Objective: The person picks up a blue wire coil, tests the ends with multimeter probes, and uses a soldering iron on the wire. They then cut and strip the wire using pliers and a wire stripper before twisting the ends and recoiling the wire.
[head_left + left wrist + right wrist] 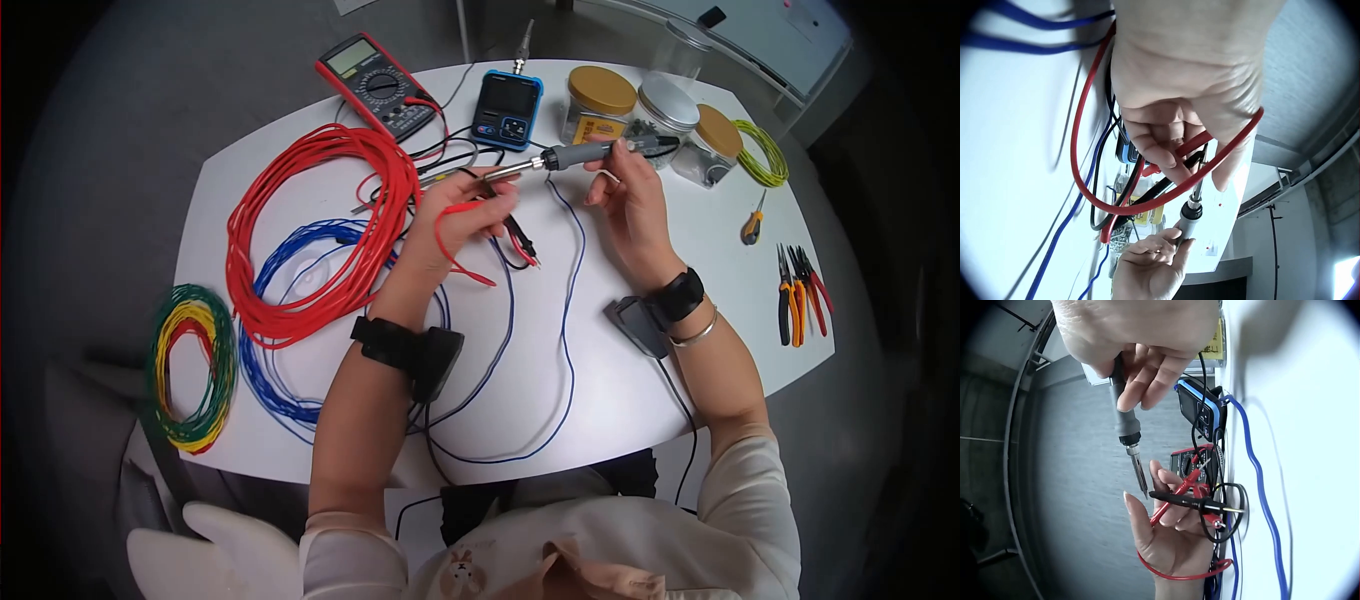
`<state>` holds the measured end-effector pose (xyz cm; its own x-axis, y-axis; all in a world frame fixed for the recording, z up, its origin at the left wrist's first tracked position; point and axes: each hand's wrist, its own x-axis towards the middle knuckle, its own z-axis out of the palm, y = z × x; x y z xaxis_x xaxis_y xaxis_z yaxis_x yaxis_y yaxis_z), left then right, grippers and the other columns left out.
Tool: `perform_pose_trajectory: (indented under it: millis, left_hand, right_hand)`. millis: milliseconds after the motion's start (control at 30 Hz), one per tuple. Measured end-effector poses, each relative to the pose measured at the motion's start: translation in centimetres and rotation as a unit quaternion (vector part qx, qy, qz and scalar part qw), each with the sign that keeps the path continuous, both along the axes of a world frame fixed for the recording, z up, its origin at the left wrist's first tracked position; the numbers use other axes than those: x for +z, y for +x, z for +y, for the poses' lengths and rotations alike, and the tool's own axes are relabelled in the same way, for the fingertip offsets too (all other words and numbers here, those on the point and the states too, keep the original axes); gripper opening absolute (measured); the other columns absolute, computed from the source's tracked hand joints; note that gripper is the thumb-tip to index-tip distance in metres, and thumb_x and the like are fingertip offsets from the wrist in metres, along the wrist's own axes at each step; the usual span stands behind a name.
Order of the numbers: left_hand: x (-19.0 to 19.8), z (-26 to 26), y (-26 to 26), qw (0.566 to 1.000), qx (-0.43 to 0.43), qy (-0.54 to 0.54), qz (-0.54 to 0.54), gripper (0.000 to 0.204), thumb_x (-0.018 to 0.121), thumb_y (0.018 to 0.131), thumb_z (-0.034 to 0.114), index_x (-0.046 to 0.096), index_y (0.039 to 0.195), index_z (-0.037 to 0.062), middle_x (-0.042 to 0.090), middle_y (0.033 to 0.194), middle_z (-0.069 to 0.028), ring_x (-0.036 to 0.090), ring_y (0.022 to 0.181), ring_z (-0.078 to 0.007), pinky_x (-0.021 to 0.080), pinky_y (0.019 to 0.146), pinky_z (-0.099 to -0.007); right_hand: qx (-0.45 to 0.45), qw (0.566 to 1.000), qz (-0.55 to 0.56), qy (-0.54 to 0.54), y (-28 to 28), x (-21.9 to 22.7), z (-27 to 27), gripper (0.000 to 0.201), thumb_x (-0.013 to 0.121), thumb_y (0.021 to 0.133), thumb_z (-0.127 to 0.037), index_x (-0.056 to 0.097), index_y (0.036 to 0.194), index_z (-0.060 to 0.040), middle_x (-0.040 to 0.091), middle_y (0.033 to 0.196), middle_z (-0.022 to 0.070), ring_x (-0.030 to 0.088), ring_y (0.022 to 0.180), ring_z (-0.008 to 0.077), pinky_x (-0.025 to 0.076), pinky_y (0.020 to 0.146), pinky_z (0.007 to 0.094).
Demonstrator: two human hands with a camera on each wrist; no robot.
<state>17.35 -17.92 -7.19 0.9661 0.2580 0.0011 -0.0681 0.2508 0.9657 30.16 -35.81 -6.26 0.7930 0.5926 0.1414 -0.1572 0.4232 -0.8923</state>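
Observation:
My right hand point(635, 205) grips the grey handle of a soldering iron point(580, 154), whose metal shaft points left towards my left hand point(455, 220). Between the fingers of the left hand are a red probe point(1167, 506) and a black probe point(1188, 501), with a red lead point(1077, 169) looping below the wrist. In the right wrist view the iron's tip is close to the rear end of the black probe; whether they touch, I cannot tell. A red clip point(1211, 520) hangs beside the probes.
Coils of red point(250, 220), blue point(262, 375) and multicoloured wire point(160, 350) lie left. A multimeter point(375, 85), a blue-edged meter point(508, 108) and several jars point(600, 92) stand at the back. Pliers point(797, 305), a screwdriver point(752, 228) and green wire point(765, 160) lie right.

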Motion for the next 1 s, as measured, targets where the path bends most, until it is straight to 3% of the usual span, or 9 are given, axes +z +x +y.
perform_pose_trajectory:
  millis: [133, 233, 367, 400, 500, 533, 633, 800, 1000]
  left_hand:
    - [0.1, -0.9, -0.2, 0.994, -0.030, 0.105, -0.008, 0.046, 0.073, 0.072, 0.007, 0.057, 0.114, -0.0008, 0.059, 0.091, -0.0039, 0.056, 0.070, -0.0079, 0.046, 0.063, -0.0205]
    - [0.3, -0.6, -0.7, 0.955, -0.057, 0.288, 0.032, 0.049, 0.072, 0.069, 0.004, 0.057, 0.114, -0.0019, 0.059, 0.088, -0.0055, 0.056, 0.071, -0.0079, 0.046, 0.062, -0.0213]
    - [3.1, -1.8, -1.8, 0.864, -0.005, 0.501, 0.046, 0.039, 0.065, 0.069, 0.001, 0.060, 0.108, -0.0007, 0.059, 0.080, -0.0143, 0.060, 0.069, -0.0206, 0.048, 0.063, -0.0313]
    - [3.5, -1.6, -1.9, 0.802, -0.011, 0.595, 0.052, 0.033, 0.063, 0.072, 0.004, 0.062, 0.105, 0.0023, 0.061, 0.089, -0.0141, 0.060, 0.073, -0.0260, 0.048, 0.067, -0.0325]
    - [5.5, -1.6, -3.8, 0.721, 0.005, 0.688, 0.082, 0.023, 0.060, 0.072, 0.007, 0.065, 0.094, 0.0020, 0.062, 0.084, -0.0153, 0.060, 0.074, -0.0303, 0.047, 0.067, -0.0371]
    - [6.0, -1.8, -4.5, 0.743, 0.057, 0.665, 0.048, 0.017, 0.059, 0.073, 0.010, 0.066, 0.085, 0.0014, 0.063, 0.079, -0.0146, 0.060, 0.074, -0.0307, 0.047, 0.067, -0.0384]
    - [7.2, -0.7, -6.3, 0.712, 0.124, 0.688, 0.063, 0.016, 0.059, 0.073, 0.010, 0.066, 0.085, 0.0022, 0.063, 0.078, -0.0141, 0.060, 0.072, -0.0303, 0.047, 0.067, -0.0384]
    - [7.1, 0.6, -7.0, 0.603, 0.146, 0.757, 0.203, 0.052, 0.070, 0.072, 0.039, 0.059, 0.099, -0.0042, 0.059, 0.095, -0.0181, 0.058, 0.087, -0.0315, 0.048, 0.074, -0.0383]
    - [5.6, 1.3, -5.9, 0.593, 0.118, 0.734, 0.309, 0.061, 0.077, 0.065, 0.039, 0.057, 0.101, -0.0051, 0.058, 0.095, -0.0173, 0.058, 0.093, -0.0288, 0.050, 0.077, -0.0384]
  right_hand:
    - [0.003, 1.000, 0.026, 0.014, 0.2, -0.3, 0.0, 0.036, 0.049, 0.094, -0.031, 0.054, 0.113, -0.0001, 0.061, 0.085, 0.0053, 0.055, 0.058, 0.0077, 0.048, 0.057, 0.0195]
    - [0.019, 0.999, 0.027, 0.006, 0.2, -0.3, -0.1, 0.035, 0.049, 0.095, -0.030, 0.054, 0.113, -0.0007, 0.061, 0.085, 0.0050, 0.055, 0.058, 0.0075, 0.049, 0.057, 0.0198]
    - [0.042, 0.998, 0.033, 0.031, 0.3, -0.6, -0.2, 0.033, 0.049, 0.095, -0.028, 0.055, 0.113, -0.0012, 0.061, 0.085, 0.0048, 0.055, 0.058, 0.0072, 0.049, 0.057, 0.0199]
    - [0.045, 0.998, 0.035, 0.034, 0.3, -0.6, -0.2, 0.033, 0.049, 0.095, -0.028, 0.055, 0.113, -0.0013, 0.061, 0.086, 0.0047, 0.055, 0.058, 0.0071, 0.049, 0.057, 0.0199]
    - [0.050, 0.997, 0.039, 0.035, 0.4, -0.7, -0.3, 0.032, 0.050, 0.094, -0.028, 0.055, 0.113, -0.0018, 0.061, 0.086, 0.0045, 0.056, 0.058, 0.0070, 0.049, 0.057, 0.0201]
    - [0.051, 0.997, 0.039, 0.033, 0.4, -0.7, -0.3, 0.033, 0.050, 0.094, -0.028, 0.055, 0.113, -0.0019, 0.061, 0.086, 0.0045, 0.056, 0.058, 0.0069, 0.049, 0.057, 0.0202]
    - [0.052, 0.998, 0.036, 0.018, 0.2, -0.4, -0.3, 0.033, 0.050, 0.094, -0.028, 0.054, 0.115, -0.0023, 0.061, 0.087, 0.0046, 0.056, 0.058, 0.0067, 0.049, 0.056, 0.0197]
    - [0.062, 0.997, 0.035, 0.008, -0.2, -0.3, -0.1, 0.034, 0.050, 0.094, -0.027, 0.053, 0.117, -0.0021, 0.061, 0.089, 0.0052, 0.056, 0.059, 0.0067, 0.048, 0.055, 0.0177]
    - [0.067, 0.997, 0.024, 0.002, -0.3, -0.4, -0.2, 0.033, 0.050, 0.094, -0.025, 0.053, 0.117, -0.0020, 0.061, 0.089, 0.0052, 0.056, 0.059, 0.0066, 0.048, 0.055, 0.0173]
